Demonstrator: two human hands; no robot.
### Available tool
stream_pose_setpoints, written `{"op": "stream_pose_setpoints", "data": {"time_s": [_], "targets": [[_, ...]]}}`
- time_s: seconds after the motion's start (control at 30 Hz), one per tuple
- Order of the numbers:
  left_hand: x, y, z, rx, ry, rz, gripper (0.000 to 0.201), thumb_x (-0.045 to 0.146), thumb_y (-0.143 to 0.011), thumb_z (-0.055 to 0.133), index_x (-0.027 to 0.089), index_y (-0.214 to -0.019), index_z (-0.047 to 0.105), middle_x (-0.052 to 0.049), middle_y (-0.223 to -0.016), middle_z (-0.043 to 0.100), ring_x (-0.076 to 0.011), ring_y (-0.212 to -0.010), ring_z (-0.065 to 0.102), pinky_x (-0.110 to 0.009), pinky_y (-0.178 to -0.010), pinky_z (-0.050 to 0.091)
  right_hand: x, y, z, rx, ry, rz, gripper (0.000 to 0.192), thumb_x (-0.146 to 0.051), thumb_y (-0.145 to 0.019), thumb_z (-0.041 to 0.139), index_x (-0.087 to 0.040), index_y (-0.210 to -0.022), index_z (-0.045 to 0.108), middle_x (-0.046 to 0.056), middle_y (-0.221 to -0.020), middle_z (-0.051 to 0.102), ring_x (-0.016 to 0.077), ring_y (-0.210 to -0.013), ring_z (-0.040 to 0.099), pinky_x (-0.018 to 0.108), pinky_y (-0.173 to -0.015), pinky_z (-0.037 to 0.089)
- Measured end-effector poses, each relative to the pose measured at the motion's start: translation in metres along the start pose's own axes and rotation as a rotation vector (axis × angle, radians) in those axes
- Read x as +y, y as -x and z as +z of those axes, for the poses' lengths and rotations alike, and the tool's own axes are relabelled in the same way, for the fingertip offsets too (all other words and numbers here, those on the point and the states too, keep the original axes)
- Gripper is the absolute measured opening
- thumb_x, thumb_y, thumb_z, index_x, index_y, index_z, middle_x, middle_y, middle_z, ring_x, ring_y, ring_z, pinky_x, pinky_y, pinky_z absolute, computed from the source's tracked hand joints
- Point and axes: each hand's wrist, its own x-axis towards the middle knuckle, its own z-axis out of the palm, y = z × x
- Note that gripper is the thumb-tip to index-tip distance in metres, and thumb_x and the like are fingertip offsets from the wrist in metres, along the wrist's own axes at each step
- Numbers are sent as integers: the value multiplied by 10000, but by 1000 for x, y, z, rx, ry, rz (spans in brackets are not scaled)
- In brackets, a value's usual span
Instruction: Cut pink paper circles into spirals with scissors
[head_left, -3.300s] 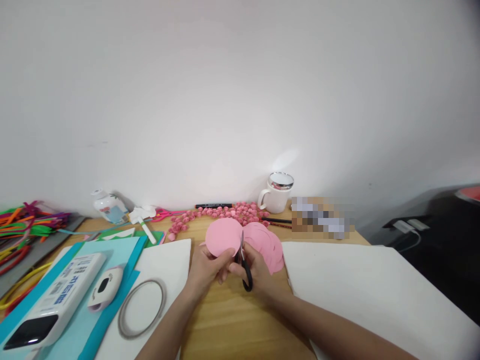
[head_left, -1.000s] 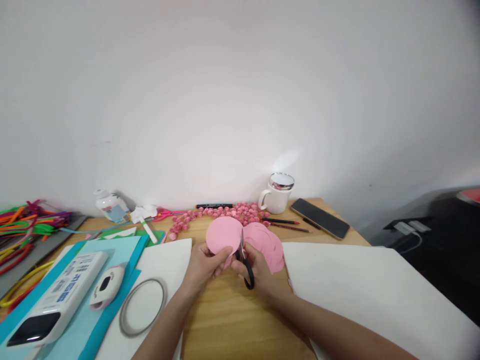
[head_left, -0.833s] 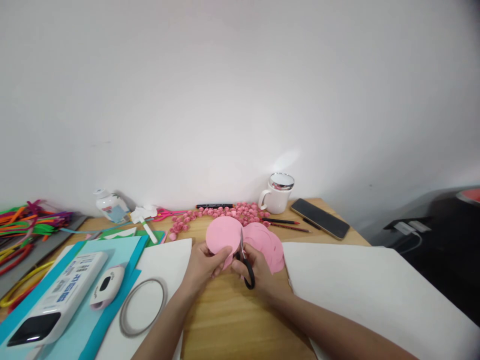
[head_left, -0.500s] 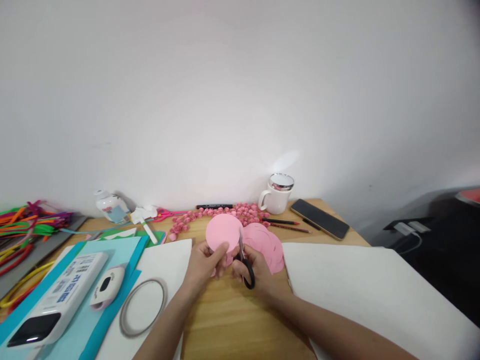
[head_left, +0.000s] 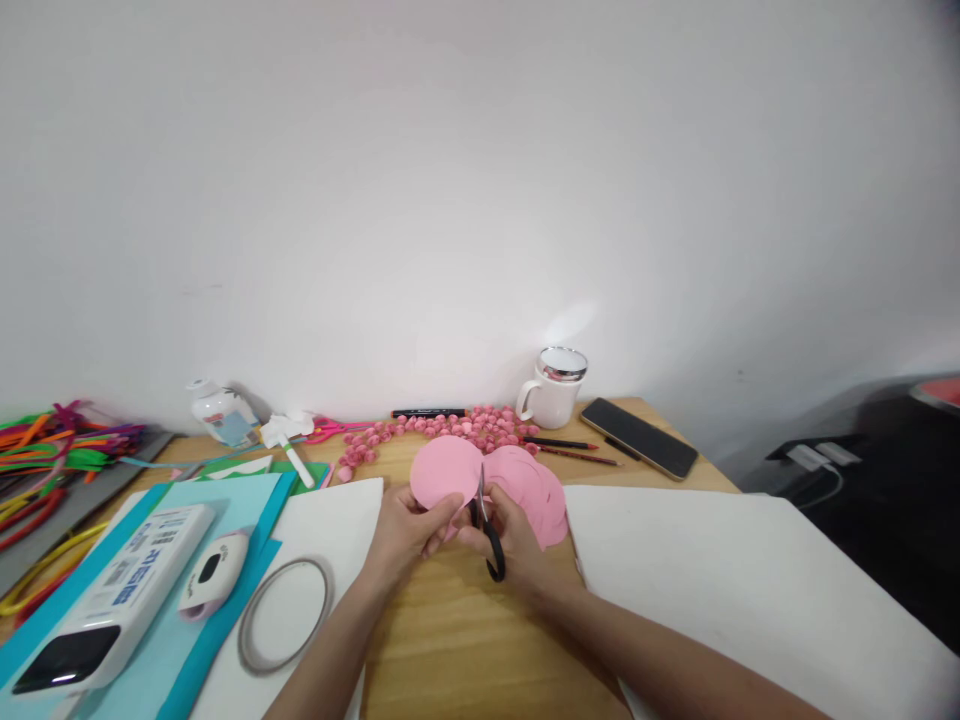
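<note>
My left hand pinches the lower edge of a pink paper disc and holds it upright above the wooden table. In my right hand are black-handled scissors, blades pointing up into the disc's right edge. Behind the hands lies a stack of pink paper circles flat on the table. A scatter of small pink rolled paper pieces runs along the back.
White sheets lie right and left of my arms. On the left are blue paper, a white device, a small tape dispenser and a ring. A mug, phone, pencils and pipe cleaners sit farther back.
The pink disc has turned slightly in my left hand while the scissors work along its edge. Both hands stay in nearly the same place.
</note>
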Motion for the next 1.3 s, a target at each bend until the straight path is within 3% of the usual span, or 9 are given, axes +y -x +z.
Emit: {"op": "stream_pose_setpoints", "data": {"time_s": [0.6,0.93,1.17,1.3], "targets": [[-4,-6,-5,9,-56,-5,437,397,-615,674,166,-350,415,54,-255,381,-39,-260,286,-190,-323,183,2,1,-2,13,77,42,230,-243,-657,655,-194,-724,440,-79,-557,413,71,-480,339,197,-437,260],[2,-3,-3,57,-34,6,465,414,-599,687,167,-358,374,71,-270,340,-27,-277,266,-179,-326,159,4,2,1,1,-52,79,223,-290,-666,619,-207,-780,447,-98,-452,427,78,-404,354,199,-396,235],[3,-3,-4,-22,126,14,333,413,-705,633,153,-536,511,45,-395,514,-52,-272,381,-170,-296,232,10,2,1,-23,-111,99,222,-325,-695,612,-197,-782,453,-97,-419,429,76,-385,380,195,-385,218],[1,-4,-4,11,49,20,405,400,-661,672,142,-420,474,46,-317,446,-38,-267,342,-168,-308,213,7,3,2,-13,-81,90,225,-304,-689,626,-199,-784,452,-100,-436,414,73,-393,361,195,-393,210]]}}
